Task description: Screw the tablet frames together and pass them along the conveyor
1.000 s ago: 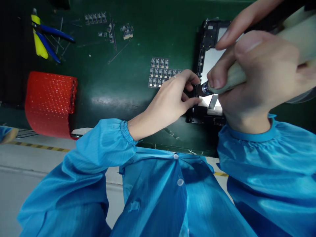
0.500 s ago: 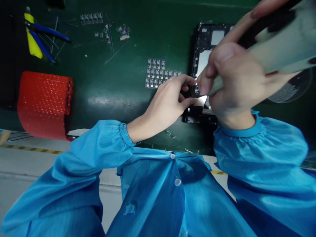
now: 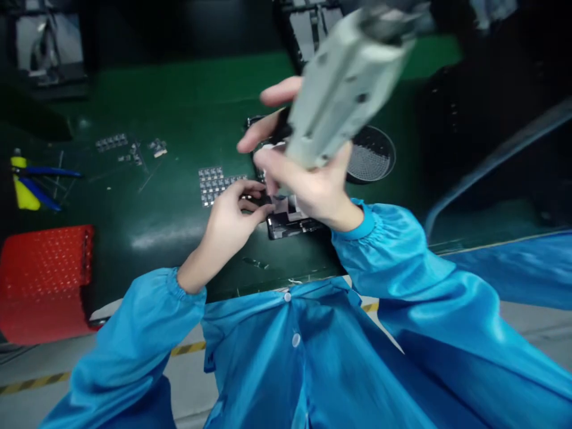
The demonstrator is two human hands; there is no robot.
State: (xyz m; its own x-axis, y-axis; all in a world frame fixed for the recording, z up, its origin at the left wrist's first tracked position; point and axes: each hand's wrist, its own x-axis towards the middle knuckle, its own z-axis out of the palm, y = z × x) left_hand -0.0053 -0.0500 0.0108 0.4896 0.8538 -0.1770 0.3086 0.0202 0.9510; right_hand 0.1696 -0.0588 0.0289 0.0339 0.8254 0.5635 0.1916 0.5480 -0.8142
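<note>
In my right hand [image 3: 319, 193] is a pale grey electric screwdriver [image 3: 342, 95], its body tilted up toward the camera. Two fingers of that hand stick out to the left, and the tool's tip is hidden. Below it lies a black electronic device housing [image 3: 280, 229] with light panels, largely covered by my hands. My left hand [image 3: 230, 217] is at the housing's left edge, thumb and fingers bent together around a small dark part that I cannot make out. Beside these fingers sits a block of small circuit boards [image 3: 211, 186].
A round dish [image 3: 373, 156] of tiny pieces stands right of the housing. Yellow-and-blue cutters [image 3: 36, 182], loose board pieces [image 3: 111, 142] and a red perforated holder [image 3: 49, 262] are on the left. Similar devices [image 3: 308, 30] stand at the back. A cable [image 3: 491, 158] crosses the right side.
The view has shifted, so the bench things sit lower and further left. My right hand and the screwdriver have swung, with the body now pointing up. Its fingers have spread somewhat.
</note>
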